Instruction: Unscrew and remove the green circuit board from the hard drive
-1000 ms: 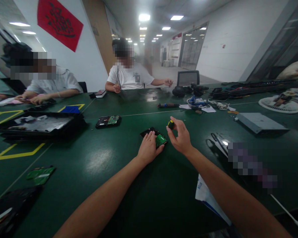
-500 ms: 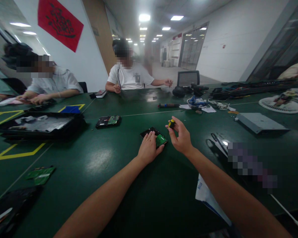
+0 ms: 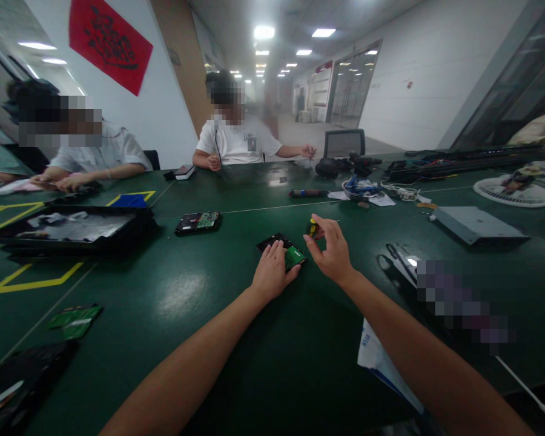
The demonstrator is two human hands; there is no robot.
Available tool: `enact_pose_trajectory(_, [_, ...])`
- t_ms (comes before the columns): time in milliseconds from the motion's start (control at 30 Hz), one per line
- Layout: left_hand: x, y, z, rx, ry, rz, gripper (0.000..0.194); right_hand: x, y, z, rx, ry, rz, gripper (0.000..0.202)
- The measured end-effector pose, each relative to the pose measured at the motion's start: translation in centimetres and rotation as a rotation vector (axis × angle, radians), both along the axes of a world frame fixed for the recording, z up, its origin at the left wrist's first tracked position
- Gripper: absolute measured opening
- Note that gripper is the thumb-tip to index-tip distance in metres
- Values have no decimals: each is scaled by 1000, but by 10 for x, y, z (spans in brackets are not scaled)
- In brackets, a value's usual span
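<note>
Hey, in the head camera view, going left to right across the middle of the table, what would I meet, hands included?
Black tray, black-and-green device, your left hand, your right hand, grey metal box.

I see a shiny dark green surface point(image 3: 131, 309) with yellow tape point(image 3: 36, 280) on its left part. There stands a black tray point(image 3: 95, 249); nearer lie a green circuit board point(image 3: 76, 321) and a black casing point(image 3: 31, 372). In the middle lies a black device point(image 3: 295, 258) with a green board, and a similar unit point(image 3: 198, 223) lies farther to the left. On the right are a grey metal box point(image 3: 479, 224) and, farther, a white round grille point(image 3: 504, 195).
</note>
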State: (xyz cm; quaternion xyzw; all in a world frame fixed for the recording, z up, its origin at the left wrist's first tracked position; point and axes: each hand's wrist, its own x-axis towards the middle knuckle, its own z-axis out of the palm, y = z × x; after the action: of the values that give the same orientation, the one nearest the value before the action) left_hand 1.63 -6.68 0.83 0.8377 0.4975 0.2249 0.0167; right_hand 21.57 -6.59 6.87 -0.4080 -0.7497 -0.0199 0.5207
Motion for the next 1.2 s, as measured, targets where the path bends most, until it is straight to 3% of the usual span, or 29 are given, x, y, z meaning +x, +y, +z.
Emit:
enact_pose_trajectory(933, [-3,0,0,-20,-45,-28,72,2,2,-6,29,33,-24,57])
enact_pose_trajectory(1200, [-8,-3,6,-71,-88,-65,78,7,3,-7,71,31,-111,54])
